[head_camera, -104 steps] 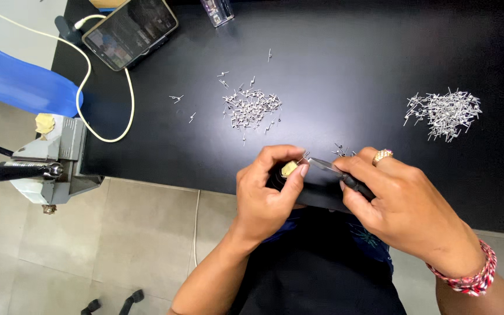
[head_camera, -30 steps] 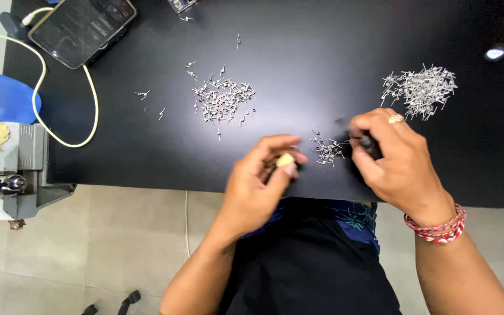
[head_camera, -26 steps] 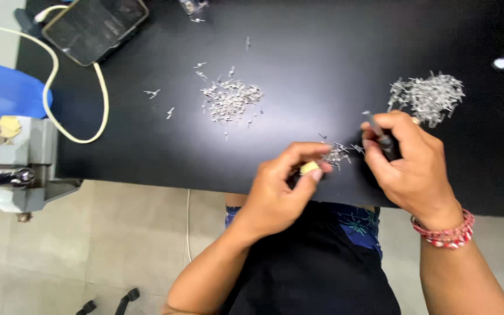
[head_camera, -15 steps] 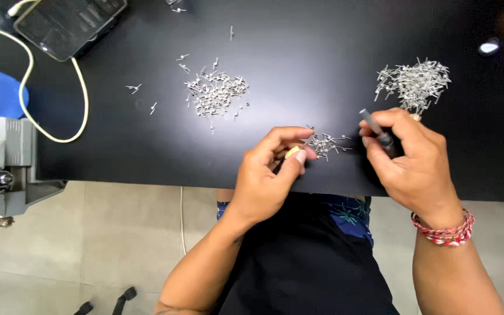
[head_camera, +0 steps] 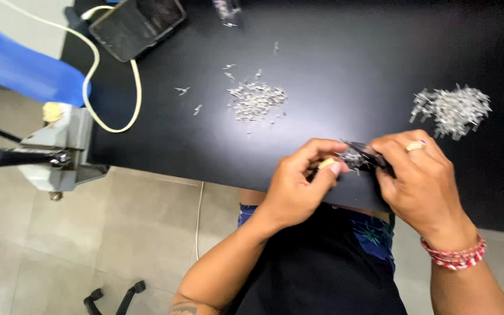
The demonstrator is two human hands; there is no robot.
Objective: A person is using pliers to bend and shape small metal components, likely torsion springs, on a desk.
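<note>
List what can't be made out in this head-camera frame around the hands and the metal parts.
- Small yellow piece: mostly covered by the left hand; its shape is unclear.
- Dark tool: mostly hidden under the right hand.
- Two piles of small metal pieces: too small and blurred to identify.
- Clear container: cut off by the top edge.

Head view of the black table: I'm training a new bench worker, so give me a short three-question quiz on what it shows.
1. True or false: the left hand pinches a small yellowish piece at its fingertips.
2. Multiple choice: where does the larger pile of small metal parts lie? A) on the floor B) on the black table, beyond the right hand C) on the dark tablet
3. Fill in: the right hand grips a slim ____ tool, with a small cluster of metal parts between the two hands.

Key: 1 true; 2 B; 3 dark
</note>
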